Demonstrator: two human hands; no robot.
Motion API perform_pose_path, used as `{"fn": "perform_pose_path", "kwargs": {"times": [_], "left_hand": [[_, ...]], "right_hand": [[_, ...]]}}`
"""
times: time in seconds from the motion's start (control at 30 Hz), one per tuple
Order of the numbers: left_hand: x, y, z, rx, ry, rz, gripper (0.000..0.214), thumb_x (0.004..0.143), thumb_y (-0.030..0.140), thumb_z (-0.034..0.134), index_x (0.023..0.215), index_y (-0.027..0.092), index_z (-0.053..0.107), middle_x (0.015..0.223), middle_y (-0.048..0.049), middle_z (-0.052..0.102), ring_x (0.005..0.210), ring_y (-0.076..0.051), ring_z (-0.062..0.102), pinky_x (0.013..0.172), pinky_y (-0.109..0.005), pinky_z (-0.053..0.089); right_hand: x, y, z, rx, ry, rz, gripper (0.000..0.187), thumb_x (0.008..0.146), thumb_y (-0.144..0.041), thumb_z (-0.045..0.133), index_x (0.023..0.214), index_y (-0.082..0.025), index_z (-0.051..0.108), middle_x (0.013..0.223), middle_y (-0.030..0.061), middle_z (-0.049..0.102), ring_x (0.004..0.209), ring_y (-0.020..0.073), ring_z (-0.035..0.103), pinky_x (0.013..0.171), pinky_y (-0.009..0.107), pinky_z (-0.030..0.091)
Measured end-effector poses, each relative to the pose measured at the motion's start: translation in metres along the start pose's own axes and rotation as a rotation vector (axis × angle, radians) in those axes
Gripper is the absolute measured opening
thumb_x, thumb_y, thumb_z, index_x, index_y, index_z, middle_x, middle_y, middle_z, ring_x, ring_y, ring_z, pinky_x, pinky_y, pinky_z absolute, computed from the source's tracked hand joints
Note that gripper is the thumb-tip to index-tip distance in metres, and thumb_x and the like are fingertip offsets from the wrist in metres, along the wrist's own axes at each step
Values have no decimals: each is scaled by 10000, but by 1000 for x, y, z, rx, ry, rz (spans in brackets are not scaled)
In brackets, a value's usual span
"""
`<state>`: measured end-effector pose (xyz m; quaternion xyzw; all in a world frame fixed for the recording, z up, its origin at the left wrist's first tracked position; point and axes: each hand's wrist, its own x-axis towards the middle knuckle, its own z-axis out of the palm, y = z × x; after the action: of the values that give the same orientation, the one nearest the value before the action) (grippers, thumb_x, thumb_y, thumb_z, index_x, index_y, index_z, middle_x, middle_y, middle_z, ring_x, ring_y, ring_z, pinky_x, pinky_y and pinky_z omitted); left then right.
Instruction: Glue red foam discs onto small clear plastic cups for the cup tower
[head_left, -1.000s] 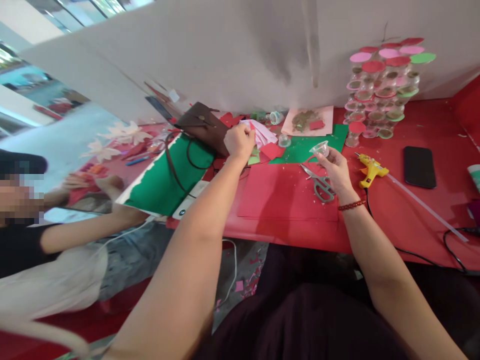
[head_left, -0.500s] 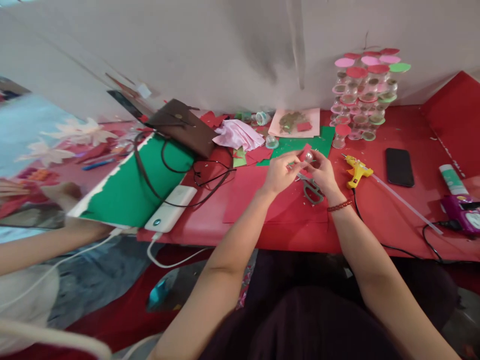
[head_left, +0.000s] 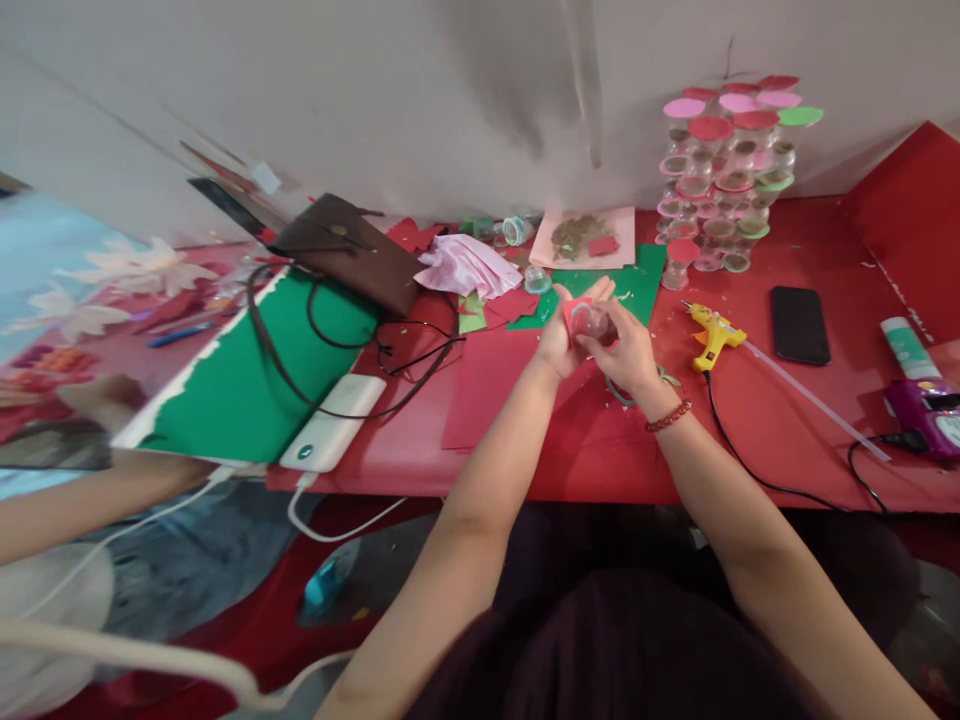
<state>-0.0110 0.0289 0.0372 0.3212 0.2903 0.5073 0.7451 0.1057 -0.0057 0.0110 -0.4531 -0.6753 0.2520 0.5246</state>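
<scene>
Both my hands meet above the red table (head_left: pixel 750 420). My right hand (head_left: pixel 626 350) grips a small clear plastic cup (head_left: pixel 591 322). My left hand (head_left: pixel 564 330) presses a red paper piece (head_left: pixel 576 308) against the cup's mouth, fingers partly stretched behind it. Scissors (head_left: pixel 637 392) lie under my right hand, mostly hidden. A sheet of red paper (head_left: pixel 495 385) lies flat below my hands.
A yellow glue gun (head_left: pixel 712 332) and a black phone (head_left: pixel 800 325) lie to the right. A stack of capped cups (head_left: pixel 720 180) stands by the wall. Green paper (head_left: pixel 247 380), a brown bag (head_left: pixel 345 250) and a power bank (head_left: pixel 330 435) sit left. Another person's arm (head_left: pixel 90 500) is at far left.
My left hand came back from the pink paper pile with a red paper piece and joined my right hand at the cup. My head has turned right.
</scene>
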Motion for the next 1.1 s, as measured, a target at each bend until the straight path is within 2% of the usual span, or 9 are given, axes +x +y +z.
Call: {"fn": "perform_pose_path", "kwargs": {"times": [0.13, 0.3, 0.4, 0.47, 0.5, 0.53, 0.67, 0.83, 1.1], "left_hand": [[-3, 0, 0, 81, -7, 37, 524, 1033, 609, 383, 1199, 245, 722, 1429, -75, 657, 1445, -282, 514, 1037, -357, 538], [-18, 10, -12, 429, 312, 300, 722, 962, 774, 349, 1145, 197, 741, 1300, -143, 708, 1338, -319, 590, 1105, -449, 485], [-40, 22, -22, 862, 612, 817, 715, 855, 812, 554, 1103, 172, 754, 1264, -156, 694, 1313, -312, 577, 1195, -471, 380], [-50, 29, -26, 958, 808, 1161, 686, 837, 787, 613, 1127, 180, 746, 1336, -151, 650, 1368, -305, 517, 1227, -477, 325], [-52, 31, -27, 941, 812, 1216, 649, 865, 768, 592, 1091, 180, 750, 1257, -146, 678, 1295, -288, 564, 1189, -470, 369], [-51, 32, -27, 898, 718, 1151, 615, 865, 755, 606, 1060, 191, 752, 1144, -124, 712, 1170, -262, 624, 1109, -447, 442], [-37, 20, -26, 528, 198, 362, 561, 705, 747, 779, 812, 198, 734, 787, -42, 706, 738, -185, 657, 752, -338, 541], [-29, 5, -28, 306, 244, 249, 431, 634, 501, 937, 653, 169, 664, 605, 30, 624, 550, -96, 568, 589, -237, 469], [-25, 11, -32, -1, 420, 45, 252, 757, 282, 876, 761, 178, 646, 675, 25, 716, 600, -128, 673, 691, -279, 559]], "right_hand": [[-2, -6, -2, -63, 15, -46, 394, 815, -322, 774, 1190, -260, 671, 1060, 88, 699, 973, 282, 632, 887, 443, 543], [-3, -7, -5, -271, 45, -110, 380, 884, -313, 698, 1253, -239, 646, 1093, 103, 689, 941, 262, 651, 847, 418, 559], [-2, -5, -8, -409, 77, -146, 371, 915, -316, 671, 1274, -230, 639, 1154, 125, 694, 1031, 290, 653, 921, 458, 543], [0, -3, -10, -441, 110, -151, 373, 929, -341, 665, 1287, -242, 633, 1182, 125, 702, 1073, 302, 645, 959, 482, 528], [0, -3, -10, -439, 125, -153, 378, 929, -349, 668, 1290, -242, 631, 1185, 125, 706, 1079, 303, 644, 962, 484, 525], [1, -2, -11, -432, 136, -154, 383, 927, -352, 673, 1290, -238, 631, 1180, 125, 711, 1076, 301, 643, 959, 480, 525], [1, -2, -10, -417, 104, -159, 366, 917, -341, 681, 1266, -234, 648, 1122, 112, 725, 1030, 287, 653, 924, 456, 528], [-2, -3, -9, -428, 37, -167, 374, 917, -347, 689, 1268, -223, 663, 1138, 118, 721, 1047, 286, 655, 930, 452, 515], [-2, -4, -7, -219, 88, -127, 342, 869, -399, 752, 1175, -263, 682, 1079, 78, 722, 984, 256, 652, 910, 443, 510]]}}
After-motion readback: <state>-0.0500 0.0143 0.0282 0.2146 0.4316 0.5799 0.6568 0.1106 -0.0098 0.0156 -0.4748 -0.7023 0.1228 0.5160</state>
